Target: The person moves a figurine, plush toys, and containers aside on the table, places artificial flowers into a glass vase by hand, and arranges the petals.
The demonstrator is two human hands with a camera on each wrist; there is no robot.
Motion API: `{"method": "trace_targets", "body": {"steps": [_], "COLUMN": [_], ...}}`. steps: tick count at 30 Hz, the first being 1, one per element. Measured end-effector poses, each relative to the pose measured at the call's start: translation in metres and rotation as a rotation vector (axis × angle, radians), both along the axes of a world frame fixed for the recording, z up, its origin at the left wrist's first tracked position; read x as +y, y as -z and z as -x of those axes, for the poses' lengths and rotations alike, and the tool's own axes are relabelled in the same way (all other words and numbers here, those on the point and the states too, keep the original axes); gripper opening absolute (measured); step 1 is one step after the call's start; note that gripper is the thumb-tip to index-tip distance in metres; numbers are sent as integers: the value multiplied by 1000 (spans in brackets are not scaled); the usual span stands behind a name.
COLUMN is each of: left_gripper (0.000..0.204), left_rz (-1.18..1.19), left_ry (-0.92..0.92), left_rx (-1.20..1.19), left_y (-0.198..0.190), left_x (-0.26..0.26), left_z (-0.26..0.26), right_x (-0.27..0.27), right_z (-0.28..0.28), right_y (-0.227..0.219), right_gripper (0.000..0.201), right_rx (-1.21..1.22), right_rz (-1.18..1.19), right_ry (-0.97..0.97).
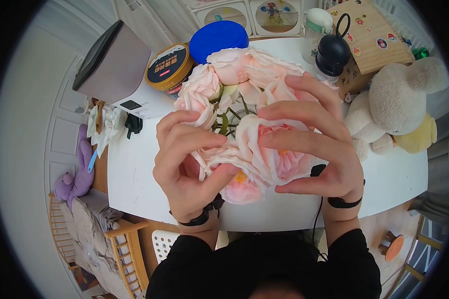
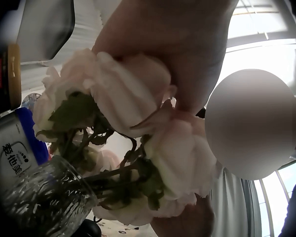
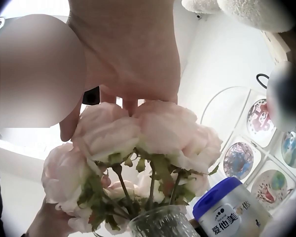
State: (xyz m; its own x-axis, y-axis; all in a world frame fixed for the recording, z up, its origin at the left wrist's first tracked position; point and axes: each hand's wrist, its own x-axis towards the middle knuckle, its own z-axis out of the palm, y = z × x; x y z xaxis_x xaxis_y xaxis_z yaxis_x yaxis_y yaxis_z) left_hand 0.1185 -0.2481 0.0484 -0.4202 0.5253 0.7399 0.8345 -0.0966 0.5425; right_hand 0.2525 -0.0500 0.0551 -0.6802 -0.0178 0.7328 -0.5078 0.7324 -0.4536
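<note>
I judge the flowers (image 1: 227, 70) light, soft, easily creased; I'd grip the stiffer stems (image 3: 175, 188) above the glass vase (image 3: 163, 224). Left fingers (image 1: 194, 143), right fingers (image 1: 304, 141): both curled round flowers.

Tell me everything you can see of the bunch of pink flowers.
The flowers form a ring of full, pale pink blooms with layered, wavy-edged petals that look like soft fabric; the two nearest show yellow centres. Green leaves sit beneath, and thin dark green stems run down into a clear, textured glass vase. The bunch is upright above the white table. The left hand and right hand grip the blooms nearest the person, fingers curled over the petals.
</note>
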Motion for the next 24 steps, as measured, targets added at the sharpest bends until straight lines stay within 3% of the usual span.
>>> {"method": "trace_targets", "body": {"steps": [14, 20, 24], "left_gripper": [29, 30, 29], "left_rz": [-136, -173, -120], "left_ry": [-32, -49, -9], "left_rx": [-125, -256, -88], "left_y": [6, 5, 4], "left_x": [5, 6, 3], "left_z": [-7, -13, -4], "right_x": [1, 4, -8], "right_z": [-5, -4, 3], "right_y": [3, 8, 2], "right_gripper": [57, 37, 46], "right_rx": [55, 36, 73], "right_rz": [91, 158, 102], "right_ry": [45, 57, 160]}}
